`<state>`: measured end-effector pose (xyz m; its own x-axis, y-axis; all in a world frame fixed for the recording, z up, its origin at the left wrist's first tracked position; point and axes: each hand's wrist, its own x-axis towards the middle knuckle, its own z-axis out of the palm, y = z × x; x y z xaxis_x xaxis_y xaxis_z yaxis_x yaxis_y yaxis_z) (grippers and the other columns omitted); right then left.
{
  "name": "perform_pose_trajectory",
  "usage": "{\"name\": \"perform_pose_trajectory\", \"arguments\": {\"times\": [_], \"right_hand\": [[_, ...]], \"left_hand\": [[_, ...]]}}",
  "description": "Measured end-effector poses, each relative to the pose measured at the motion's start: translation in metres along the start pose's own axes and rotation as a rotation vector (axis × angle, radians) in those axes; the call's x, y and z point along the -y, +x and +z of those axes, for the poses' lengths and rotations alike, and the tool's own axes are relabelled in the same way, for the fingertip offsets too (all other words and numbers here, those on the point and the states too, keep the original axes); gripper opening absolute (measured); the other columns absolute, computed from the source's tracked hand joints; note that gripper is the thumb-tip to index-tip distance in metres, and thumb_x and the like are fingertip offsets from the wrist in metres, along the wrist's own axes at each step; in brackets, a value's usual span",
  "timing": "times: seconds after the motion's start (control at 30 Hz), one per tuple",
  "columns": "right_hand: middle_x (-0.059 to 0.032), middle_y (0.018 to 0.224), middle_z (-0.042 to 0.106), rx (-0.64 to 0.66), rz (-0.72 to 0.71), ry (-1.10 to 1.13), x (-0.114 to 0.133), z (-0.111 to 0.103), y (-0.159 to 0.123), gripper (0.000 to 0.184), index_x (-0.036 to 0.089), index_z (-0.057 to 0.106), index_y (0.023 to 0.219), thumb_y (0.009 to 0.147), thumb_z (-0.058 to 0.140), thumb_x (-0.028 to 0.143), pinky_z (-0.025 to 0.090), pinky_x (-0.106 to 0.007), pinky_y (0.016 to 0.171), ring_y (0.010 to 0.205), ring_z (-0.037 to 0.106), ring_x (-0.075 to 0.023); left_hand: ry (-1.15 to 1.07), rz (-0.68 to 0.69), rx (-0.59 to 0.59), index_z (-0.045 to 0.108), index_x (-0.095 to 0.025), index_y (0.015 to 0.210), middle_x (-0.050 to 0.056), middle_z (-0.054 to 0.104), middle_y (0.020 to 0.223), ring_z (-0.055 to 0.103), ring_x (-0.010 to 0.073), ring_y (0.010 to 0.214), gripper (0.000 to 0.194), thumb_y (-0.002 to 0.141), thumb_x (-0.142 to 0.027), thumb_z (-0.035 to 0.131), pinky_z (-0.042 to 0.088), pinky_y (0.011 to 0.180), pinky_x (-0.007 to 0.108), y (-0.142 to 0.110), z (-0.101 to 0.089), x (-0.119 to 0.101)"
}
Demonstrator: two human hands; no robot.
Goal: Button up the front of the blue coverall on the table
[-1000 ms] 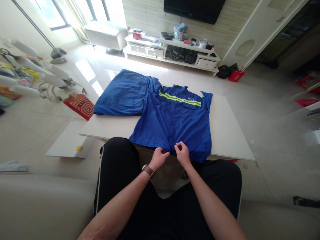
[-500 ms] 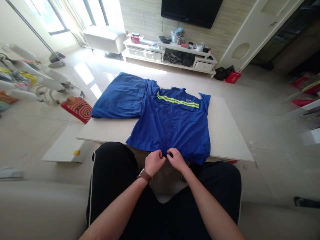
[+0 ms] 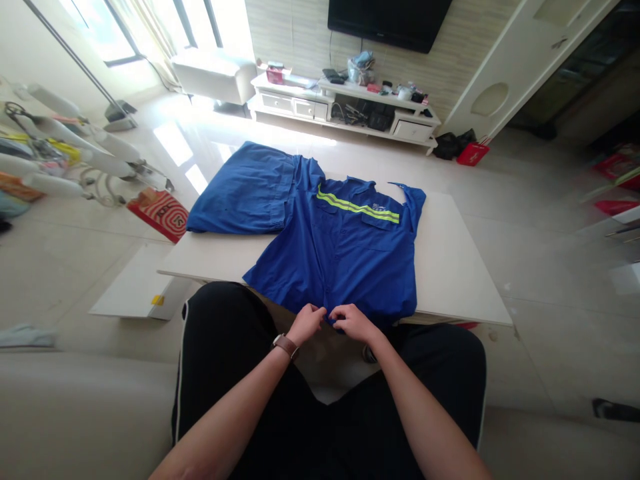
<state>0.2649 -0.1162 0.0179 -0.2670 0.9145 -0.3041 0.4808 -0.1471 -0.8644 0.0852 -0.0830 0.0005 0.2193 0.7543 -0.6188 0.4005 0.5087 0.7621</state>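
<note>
A blue work shirt (image 3: pixel 367 260) with a yellow-green reflective stripe lies front up on the white table (image 3: pixel 453 267), its collar at the far side. Its hem hangs over the near edge. There my left hand (image 3: pixel 309 323), with a brown-strapped watch at the wrist, pinches the bottom of the button front. My right hand (image 3: pixel 353 323) grips the same spot from the right, fingertips close to the left ones. What lies between the fingertips is too small to make out. Left of the shirt, folded blue trousers (image 3: pixel 239 193) lie flat.
A red paper bag (image 3: pixel 163 212) stands on the floor beyond the table's left end, near a low white board (image 3: pixel 131 283). White metal rack parts (image 3: pixel 75 150) are at far left. Across the room stands a white TV cabinet (image 3: pixel 295 107), with a red bag (image 3: pixel 473 153) beside it.
Both hands have pulled the hem slightly left, and the shirt's front has bunched toward them. My right hand has turned flatter over the cloth. The whole view has shifted a little.
</note>
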Motion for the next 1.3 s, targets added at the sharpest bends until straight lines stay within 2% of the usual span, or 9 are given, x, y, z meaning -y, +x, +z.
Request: {"name": "perform_pose_trajectory", "arguments": {"times": [0.17,0.27,0.43,0.53,0.63,0.8,0.93,1.13,1.3], "right_hand": [[0.0042,0.052,0.038,0.072,0.025,0.14,-0.002,0.004,-0.002,0.014,0.019,0.045,0.052,0.063,0.053,0.022,0.026,-0.027,0.057,0.056,0.035,-0.0113],[0.0038,0.055,0.037,-0.048,0.002,0.196,-0.003,0.0,-0.002,0.014,0.019,0.042,0.054,0.064,0.051,0.024,0.027,-0.027,0.059,0.059,0.035,-0.0118],[-0.0004,0.07,0.053,-0.302,-0.026,0.239,-0.003,-0.009,-0.002,0.011,0.019,0.048,0.061,0.066,0.053,0.028,0.036,-0.028,0.07,0.072,0.047,-0.0161],[-0.0047,0.087,0.063,-0.431,-0.022,0.336,-0.002,-0.015,-0.002,0.015,0.02,0.049,0.065,0.07,0.055,0.032,0.041,-0.029,0.076,0.082,0.054,-0.0189],[-0.004,0.086,0.06,-0.577,-0.01,0.415,-0.004,-0.021,-0.002,0.019,0.021,0.051,0.076,0.077,0.055,0.04,0.043,-0.029,0.077,0.081,0.053,-0.0193],[-0.0001,0.079,0.044,-0.883,-0.034,0.377,-0.012,-0.032,0.001,0.026,0.024,0.044,0.088,0.086,0.048,0.049,0.04,-0.027,0.073,0.077,0.044,-0.018],[0.001,0.079,0.041,-0.993,0.004,0.465,-0.011,-0.04,-0.003,0.03,0.024,0.042,0.091,0.085,0.049,0.052,0.038,-0.027,0.071,0.075,0.041,-0.0169],[0.0037,0.072,0.036,-0.925,0.008,0.58,-0.005,-0.048,-0.017,0.028,0.024,0.042,0.083,0.078,0.057,0.047,0.031,-0.027,0.062,0.066,0.034,-0.0146],[0.0048,0.063,0.03,-0.684,0.047,0.322,-0.003,-0.05,-0.026,0.033,0.023,0.044,0.075,0.083,0.058,0.052,0.027,-0.029,0.059,0.06,0.029,-0.0141]], "left_hand": [[0.004,0.022,0.007,0.059,-0.017,0.087,0.007,0.069,0.084,0.064,0.0177,0.061,0.029,0.098,-0.041,0.047,0.049,0.061,0.031,0.001,-0.001,-0.004],[0.123,0.084,-0.242,0.058,-0.018,0.099,0.009,0.066,0.099,0.067,0.0222,0.085,0.015,0.09,-0.03,0.059,0.054,0.081,0.035,0.003,-0.013,-0.014],[0.553,0.253,-0.683,0.047,-0.023,0.143,0.019,0.039,0.154,0.035,0.038,0.148,0.065,0.082,-0.025,0.07,0.037,0.117,0.056,0.011,-0.054,-0.024],[0.683,0.159,-0.64,0.043,-0.026,0.153,0.018,0.021,0.169,0.014,0.0435,0.157,0.071,0.087,-0.031,0.068,0.027,0.121,0.063,0.016,-0.081,-0.019],[0.752,0.115,-0.54,0.05,-0.028,0.152,0.018,0.021,0.17,0.017,0.0459,0.156,0.059,0.096,-0.043,0.059,0.031,0.118,0.064,0.016,-0.096,-0.013],[0.996,0.253,-0.476,0.049,-0.031,0.153,0.017,0.041,0.158,0.039,0.0408,0.141,0.065,0.09,-0.028,0.067,0.039,0.11,0.058,0.004,-0.085,-0.013],[0.995,0.356,-0.484,0.064,-0.024,0.132,0.015,0.06,0.131,0.053,0.0328,0.122,0.041,0.093,-0.014,0.054,0.044,0.103,0.048,0.005,-0.071,-0.017],[0.86,0.486,-0.323,0.071,-0.019,0.108,0.011,0.066,0.111,0.065,0.024,0.102,0.026,0.092,-0.012,0.053,0.049,0.092,0.033,0.008,-0.063,-0.02],[0.969,0.246,-0.165,0.073,-0.02,0.096,0.014,0.072,0.105,0.07,0.0313,0.1,0.02,0.082,-0.011,0.061,0.051,0.084,0.036,-0.005,-0.059,-0.019]]}}
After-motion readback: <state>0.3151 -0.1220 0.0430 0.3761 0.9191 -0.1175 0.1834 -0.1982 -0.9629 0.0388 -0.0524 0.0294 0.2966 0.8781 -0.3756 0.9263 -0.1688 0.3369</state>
